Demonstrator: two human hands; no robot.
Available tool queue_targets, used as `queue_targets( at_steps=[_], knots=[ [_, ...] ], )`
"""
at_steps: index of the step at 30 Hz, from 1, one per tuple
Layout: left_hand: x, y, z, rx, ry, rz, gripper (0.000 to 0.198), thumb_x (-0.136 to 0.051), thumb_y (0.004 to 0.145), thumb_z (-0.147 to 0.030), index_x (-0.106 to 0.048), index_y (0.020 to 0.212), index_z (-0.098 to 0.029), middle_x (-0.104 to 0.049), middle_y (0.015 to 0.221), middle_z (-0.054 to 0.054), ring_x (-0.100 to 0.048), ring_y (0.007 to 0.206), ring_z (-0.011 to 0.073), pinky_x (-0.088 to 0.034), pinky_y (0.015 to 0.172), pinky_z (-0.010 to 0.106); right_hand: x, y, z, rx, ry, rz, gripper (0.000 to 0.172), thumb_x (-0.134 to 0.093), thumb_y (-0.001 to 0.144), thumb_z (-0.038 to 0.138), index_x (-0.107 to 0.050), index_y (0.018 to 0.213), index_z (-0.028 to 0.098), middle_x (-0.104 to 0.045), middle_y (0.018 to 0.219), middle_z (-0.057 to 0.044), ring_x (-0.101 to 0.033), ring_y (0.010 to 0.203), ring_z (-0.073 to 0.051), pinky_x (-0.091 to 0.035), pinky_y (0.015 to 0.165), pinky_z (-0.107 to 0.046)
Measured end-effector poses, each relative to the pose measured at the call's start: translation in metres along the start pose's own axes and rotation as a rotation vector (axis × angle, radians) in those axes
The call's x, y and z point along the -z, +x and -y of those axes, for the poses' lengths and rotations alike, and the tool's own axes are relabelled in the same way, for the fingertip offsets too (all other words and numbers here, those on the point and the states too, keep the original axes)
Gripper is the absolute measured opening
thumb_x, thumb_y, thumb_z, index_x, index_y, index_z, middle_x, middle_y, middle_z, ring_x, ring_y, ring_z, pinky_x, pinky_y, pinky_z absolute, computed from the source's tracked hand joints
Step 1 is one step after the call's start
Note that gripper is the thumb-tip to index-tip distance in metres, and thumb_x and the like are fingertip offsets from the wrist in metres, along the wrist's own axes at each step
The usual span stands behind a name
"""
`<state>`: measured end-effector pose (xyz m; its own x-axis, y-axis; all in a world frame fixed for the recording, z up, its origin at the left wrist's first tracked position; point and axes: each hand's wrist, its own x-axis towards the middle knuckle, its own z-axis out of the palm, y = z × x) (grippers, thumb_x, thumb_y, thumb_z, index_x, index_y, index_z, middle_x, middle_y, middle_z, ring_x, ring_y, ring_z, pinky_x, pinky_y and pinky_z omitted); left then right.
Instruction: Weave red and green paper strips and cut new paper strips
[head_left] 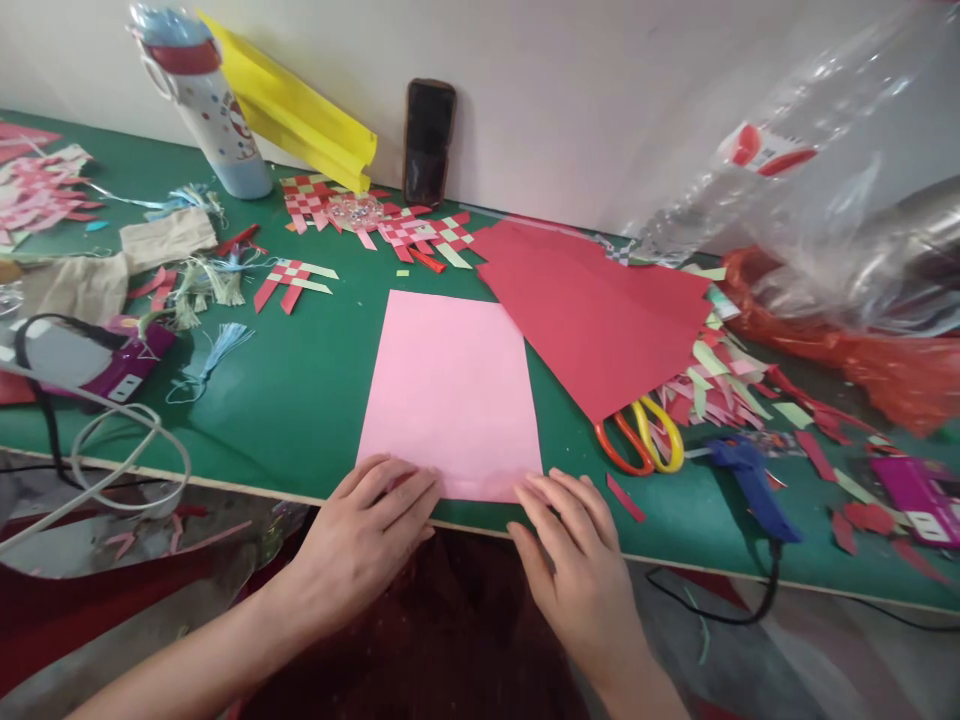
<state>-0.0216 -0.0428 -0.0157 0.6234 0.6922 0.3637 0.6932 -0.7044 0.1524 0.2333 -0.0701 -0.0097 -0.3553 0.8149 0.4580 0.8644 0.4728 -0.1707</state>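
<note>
A pink sheet of paper (pixel 452 390) lies flat on the green table (pixel 315 390), its near edge at the table's front edge. My left hand (pixel 360 540) rests with fingers stretched flat on the sheet's near left corner. My right hand (pixel 574 560) lies with fingers spread on the near right corner. Neither hand grips anything. Red paper sheets (pixel 600 310) overlap the pink sheet's far right corner.
Orange and yellow scissors (pixel 641 440) and a blue glue gun (pixel 750 480) lie to the right. Woven red paper pieces (pixel 390 225), a phone (pixel 428 140), a yellow folded paper (pixel 300 110) and a bottle (pixel 214 110) stand at the back. Cables and a pink device (pixel 112 365) are at left; a plastic bag (pixel 840 200) is at right.
</note>
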Motion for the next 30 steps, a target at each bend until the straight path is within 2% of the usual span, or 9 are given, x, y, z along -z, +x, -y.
queue_targets(
  at_steps=[5,9,14,20,26,30],
  knots=[
    [0.006,-0.002,-0.002,0.012,-0.086,0.029,0.032,-0.057,0.094,-0.020,-0.060,0.126,-0.015,-0.065,0.122,0.005,-0.052,0.113,0.0231,-0.040,0.106,0.041,-0.003,0.006,0.011,-0.033,0.065,0.037,0.023,-0.058,0.094,0.027,-0.067,0.114,0.023,-0.072,0.111,-0.004,-0.055,0.104,-0.024,-0.037,0.103,-0.047],
    [0.009,-0.007,0.002,0.029,-0.114,0.043,0.029,-0.057,0.094,-0.018,-0.061,0.122,-0.018,-0.065,0.110,0.005,-0.052,0.108,0.0232,-0.042,0.101,0.040,-0.006,0.001,0.013,-0.064,0.104,-0.002,0.021,-0.059,0.094,0.028,-0.069,0.112,0.025,-0.073,0.105,-0.003,-0.056,0.099,-0.022,-0.037,0.100,-0.044],
    [0.012,-0.012,0.015,0.030,-0.105,0.036,0.026,-0.057,0.094,-0.018,-0.061,0.119,-0.018,-0.066,0.104,0.004,-0.054,0.096,0.0216,-0.041,0.094,0.041,-0.005,0.000,0.011,-0.047,0.151,-0.045,0.014,-0.062,0.092,0.025,-0.071,0.103,0.025,-0.072,0.092,-0.003,-0.057,0.092,-0.018,-0.040,0.097,-0.041],
    [0.021,-0.007,0.023,0.021,-0.187,0.072,0.020,-0.056,0.095,-0.019,-0.063,0.114,-0.020,-0.066,0.099,0.004,-0.054,0.089,0.0203,-0.041,0.085,0.038,-0.001,0.002,0.007,-0.029,0.160,0.000,0.013,-0.059,0.094,0.025,-0.070,0.100,0.026,-0.070,0.090,-0.001,-0.057,0.090,-0.017,-0.038,0.096,-0.041],
    [0.020,-0.007,0.028,0.014,-0.227,0.063,0.018,-0.053,0.096,-0.016,-0.062,0.111,-0.020,-0.066,0.100,0.003,-0.052,0.090,0.0196,-0.039,0.085,0.037,0.000,0.001,0.008,-0.017,0.147,-0.011,0.015,-0.056,0.095,0.020,-0.069,0.100,0.024,-0.068,0.089,-0.003,-0.056,0.091,-0.017,-0.039,0.096,-0.041],
    [0.018,-0.006,0.031,0.003,-0.207,0.098,0.016,-0.054,0.097,-0.018,-0.062,0.111,-0.020,-0.066,0.100,0.001,-0.051,0.090,0.0191,-0.038,0.085,0.036,-0.004,0.001,0.009,-0.031,0.115,-0.023,0.014,-0.056,0.095,0.018,-0.068,0.099,0.022,-0.067,0.087,-0.003,-0.055,0.091,-0.017,-0.036,0.099,-0.042]
  ],
)
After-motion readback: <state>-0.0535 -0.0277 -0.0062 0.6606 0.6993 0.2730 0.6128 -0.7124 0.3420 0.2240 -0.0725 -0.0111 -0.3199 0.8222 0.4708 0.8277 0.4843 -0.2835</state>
